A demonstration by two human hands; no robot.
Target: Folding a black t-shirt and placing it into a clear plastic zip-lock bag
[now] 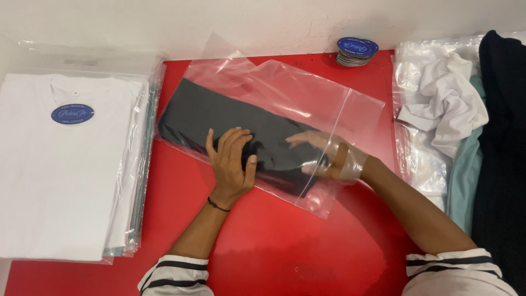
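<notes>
A folded black garment [219, 118] lies partly inside a clear plastic bag [307, 93] on the red table [307, 246]. My left hand [230, 161] presses flat on top of the bag over the garment's near edge. My right hand [323, 153] is inside the bag's open end, fingers spread against the dark fabric, with the plastic draped over the wrist.
A stack of bagged white shirts [66, 164] with a blue oval sticker lies at the left. A pile of blue round stickers [356, 50] sits at the back edge. Loose white [446, 104], teal [466, 175] and black [504, 137] garments and empty bags are at the right.
</notes>
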